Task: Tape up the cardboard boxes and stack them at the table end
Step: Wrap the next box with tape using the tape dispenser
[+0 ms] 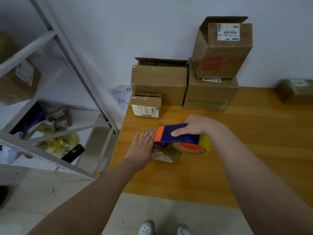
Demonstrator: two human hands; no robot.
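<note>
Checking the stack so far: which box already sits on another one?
The box with the red print, standing on the green-printed box; all the others rest on the table.

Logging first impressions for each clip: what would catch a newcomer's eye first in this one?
The blue-and-orange tape dispenser, gripped in the right hand, stands out over a small box that the left hand presses flat on the wooden table. Behind it, cardboard boxes stand against the wall at the table's far end, with one open-flapped box perched on another.
</note>
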